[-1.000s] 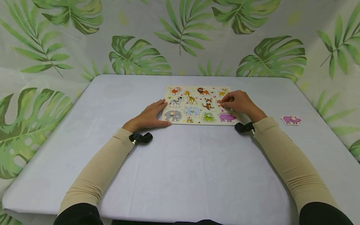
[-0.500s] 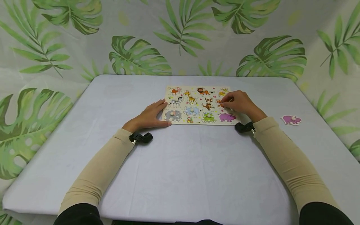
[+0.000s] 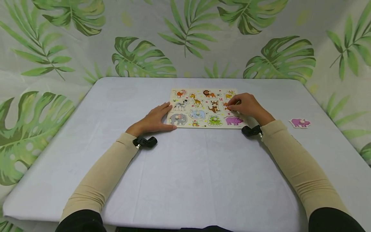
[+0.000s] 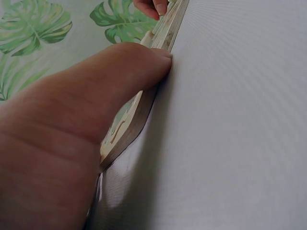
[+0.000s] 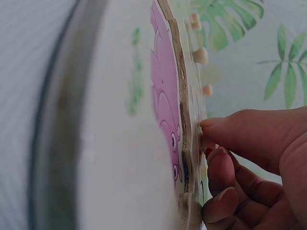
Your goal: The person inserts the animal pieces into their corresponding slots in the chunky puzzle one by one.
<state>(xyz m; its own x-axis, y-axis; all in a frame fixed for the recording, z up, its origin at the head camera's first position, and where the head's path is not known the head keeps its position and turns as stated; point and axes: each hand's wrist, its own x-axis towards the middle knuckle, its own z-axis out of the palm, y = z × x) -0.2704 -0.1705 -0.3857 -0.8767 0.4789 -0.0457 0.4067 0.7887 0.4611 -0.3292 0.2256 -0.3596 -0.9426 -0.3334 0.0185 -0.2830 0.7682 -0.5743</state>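
Observation:
A wooden knob puzzle board with animal pieces lies flat on the table. My left hand rests at its near left corner, fingers fairly straight along the left side. In the left wrist view the thumb presses the front edge. My right hand is over the right side, thumb and fingertips pinching an orange animal puzzle piece, mostly hidden by the fingers. Below it, the hippo-shaped recess shows a purple picture. The loose purple hippo piece with its knob lies to the right.
Several knobbed pieces sit in the board, among them the elephant, the frog and the zebra. A white cloth covers the table. Behind hangs a leaf-patterned curtain.

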